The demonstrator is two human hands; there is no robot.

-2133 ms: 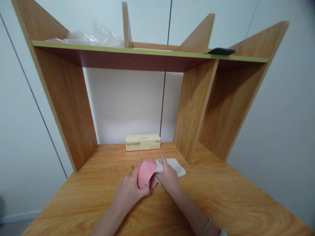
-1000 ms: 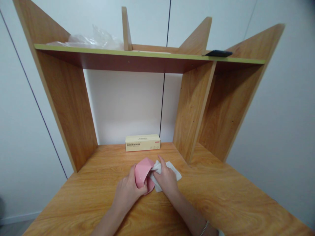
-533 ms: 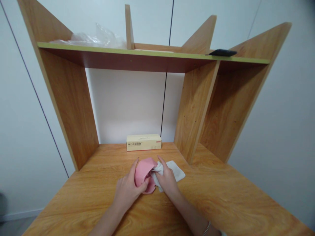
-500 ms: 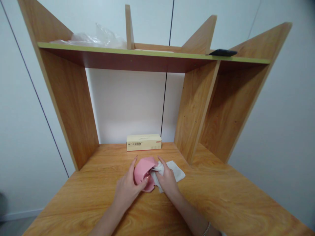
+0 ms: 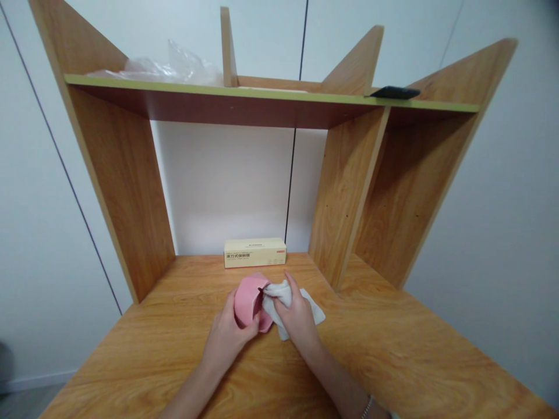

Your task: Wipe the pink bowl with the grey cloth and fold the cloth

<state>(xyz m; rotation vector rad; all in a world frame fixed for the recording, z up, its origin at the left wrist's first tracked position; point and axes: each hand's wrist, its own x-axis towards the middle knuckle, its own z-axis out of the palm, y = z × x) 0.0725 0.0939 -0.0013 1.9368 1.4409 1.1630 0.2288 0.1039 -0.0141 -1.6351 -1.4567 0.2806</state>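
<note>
A pink faceted bowl-like container [image 5: 247, 295] is tilted on its side above the desk, its opening turned to the right. My left hand [image 5: 230, 330] is wrapped round its left side, the thumb at the lower rim. A small dark notch shows in the upper rim. In my right hand [image 5: 298, 317] is a white cloth [image 5: 279, 292], bunched between thumb and fingers and touching that rim near the notch. The cloth's loose end spreads out to the right behind the hand. The container's inside is mostly hidden.
A cream cling-film box [image 5: 255, 254] stands at the back of the wooden desk [image 5: 375, 349]. Wooden uprights [image 5: 349, 198] carry a shelf [image 5: 271, 98] above. On it lie clear plastic wrapping [image 5: 170, 67] and a flat black object [image 5: 395, 92].
The pink container has turned in my left hand and shifted slightly left. My left fingers wrap closer round it. The bunched cloth has come to the upper rim, and my right index finger is raised more.
</note>
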